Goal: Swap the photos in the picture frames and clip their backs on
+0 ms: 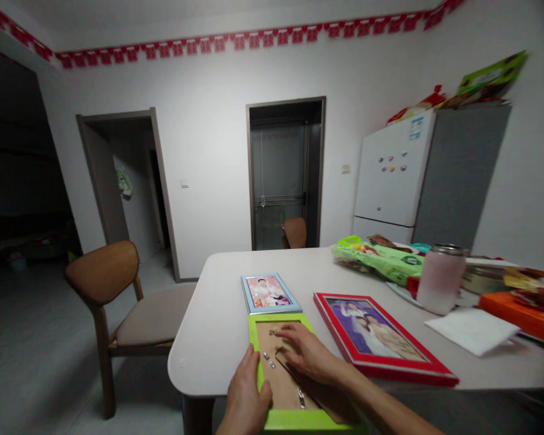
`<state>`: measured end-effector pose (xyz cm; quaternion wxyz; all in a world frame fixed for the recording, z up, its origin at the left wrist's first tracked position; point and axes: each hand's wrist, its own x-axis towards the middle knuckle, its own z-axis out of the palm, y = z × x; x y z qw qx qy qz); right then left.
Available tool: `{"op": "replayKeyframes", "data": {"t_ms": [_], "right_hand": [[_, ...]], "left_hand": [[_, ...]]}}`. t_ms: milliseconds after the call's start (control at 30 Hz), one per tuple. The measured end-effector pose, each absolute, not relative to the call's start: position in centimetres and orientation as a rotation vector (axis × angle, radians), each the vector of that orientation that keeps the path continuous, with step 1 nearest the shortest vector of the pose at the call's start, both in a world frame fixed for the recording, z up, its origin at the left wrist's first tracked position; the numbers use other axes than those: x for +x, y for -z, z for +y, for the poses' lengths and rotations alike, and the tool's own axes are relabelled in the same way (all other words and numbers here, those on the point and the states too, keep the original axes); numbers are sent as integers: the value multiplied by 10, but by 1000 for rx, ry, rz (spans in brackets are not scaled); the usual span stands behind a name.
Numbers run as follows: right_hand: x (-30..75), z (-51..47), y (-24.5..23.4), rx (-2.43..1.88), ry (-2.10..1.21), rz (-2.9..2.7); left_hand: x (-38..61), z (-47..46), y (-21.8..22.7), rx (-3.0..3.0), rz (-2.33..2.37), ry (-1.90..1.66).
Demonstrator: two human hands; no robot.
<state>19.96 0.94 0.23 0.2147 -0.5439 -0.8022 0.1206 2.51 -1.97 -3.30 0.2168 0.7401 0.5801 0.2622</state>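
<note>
A lime-green picture frame point(252, 329) lies face down at the table's near edge, its brown backing board point(281, 386) facing up. My left hand point(247, 393) grips the left side of this frame, thumb on top. Over the board reaches my right hand point(306, 350), fingers apart, with the fingertips at a small metal clip point(272, 331) near the top edge. Another metal clip point(269, 360) sits at the left side, and one more clip point(301, 399) is near the bottom. Part of the board's right side is hidden under my right forearm.
A light-blue framed photo point(267, 293) lies just beyond, and a red framed photo point(376, 332) to the right. Farther right are a pink jar point(441, 280), a green food bag point(381, 257), white paper point(472, 330) and an orange box point(521, 317). A wooden chair point(104, 275) stands left of the table point(208, 338).
</note>
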Motion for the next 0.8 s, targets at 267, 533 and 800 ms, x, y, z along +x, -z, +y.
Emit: {"op": "replayKeyframes", "data": {"t_ms": [267, 533, 800], "right_hand": [[215, -34, -3, -1405, -732, -2280], [211, -30, 1, -1521, -531, -2077], [207, -24, 3, -1615, -400, -1978]], "left_hand": [[28, -20, 35, 1992, 1600, -766], [25, -16, 45, 2063, 1597, -774], [25, -17, 38, 2023, 1597, -747]]}}
